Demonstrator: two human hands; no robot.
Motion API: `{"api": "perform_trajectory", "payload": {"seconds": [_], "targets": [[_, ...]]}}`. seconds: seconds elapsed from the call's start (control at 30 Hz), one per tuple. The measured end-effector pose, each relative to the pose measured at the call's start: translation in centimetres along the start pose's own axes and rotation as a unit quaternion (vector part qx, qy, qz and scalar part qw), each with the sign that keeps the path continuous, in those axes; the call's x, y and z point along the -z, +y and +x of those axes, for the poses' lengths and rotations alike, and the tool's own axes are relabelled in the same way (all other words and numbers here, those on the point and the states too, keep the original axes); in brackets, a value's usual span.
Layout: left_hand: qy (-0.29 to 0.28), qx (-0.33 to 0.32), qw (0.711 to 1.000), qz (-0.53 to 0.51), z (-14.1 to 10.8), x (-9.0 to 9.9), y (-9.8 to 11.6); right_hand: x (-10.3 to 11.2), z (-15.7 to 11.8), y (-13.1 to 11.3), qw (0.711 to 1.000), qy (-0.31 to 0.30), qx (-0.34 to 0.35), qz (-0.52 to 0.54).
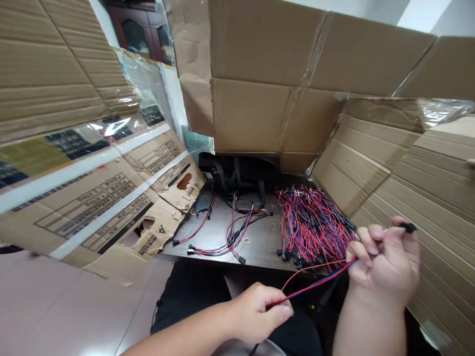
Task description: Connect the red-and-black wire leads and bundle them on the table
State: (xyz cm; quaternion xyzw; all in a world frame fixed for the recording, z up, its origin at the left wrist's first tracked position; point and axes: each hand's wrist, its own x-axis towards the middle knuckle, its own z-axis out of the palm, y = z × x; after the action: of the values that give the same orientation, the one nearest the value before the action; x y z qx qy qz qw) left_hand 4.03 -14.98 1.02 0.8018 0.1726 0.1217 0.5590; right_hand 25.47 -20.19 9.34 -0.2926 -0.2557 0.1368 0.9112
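A bundle of red, blue and orange wires stretches between my two hands, in front of the table edge. My left hand is closed round its lower left end, thumb over the wires. At the right, my right hand is closed round the other end, with a black connector at its fingertips. A big pile of red, blue and black wires with black connectors lies on the table just left of my right hand. Several loose wire harnesses lie at the middle of the table.
Cardboard panels stand round the dark table: a printed one at left, a tall one behind, a ribbed one at right. A black bag sits at the back. A small dark object lies at the table's left.
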Motion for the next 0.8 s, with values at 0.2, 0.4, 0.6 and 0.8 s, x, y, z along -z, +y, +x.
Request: {"api": "perform_trajectory", "payload": {"seconds": [0.2,0.4,0.6,0.8], "targets": [[0.093,0.05,0.993,0.052,0.4,-0.2,0.4,-2.6,5.1,1.8,0.997,-0.028,-0.054,-0.036],[0.143,0.047,0.983,0.11,0.1,0.5,0.3,-4.9,10.7,4.1,0.971,-0.1,-0.191,-0.105],[0.095,0.047,0.989,0.099,0.0,0.0,-0.8,-5.1,12.8,6.3,0.965,-0.096,-0.199,-0.142],[0.141,0.017,0.983,0.113,0.4,0.1,-1.2,-4.8,13.8,8.7,0.963,-0.088,-0.185,-0.175]]}}
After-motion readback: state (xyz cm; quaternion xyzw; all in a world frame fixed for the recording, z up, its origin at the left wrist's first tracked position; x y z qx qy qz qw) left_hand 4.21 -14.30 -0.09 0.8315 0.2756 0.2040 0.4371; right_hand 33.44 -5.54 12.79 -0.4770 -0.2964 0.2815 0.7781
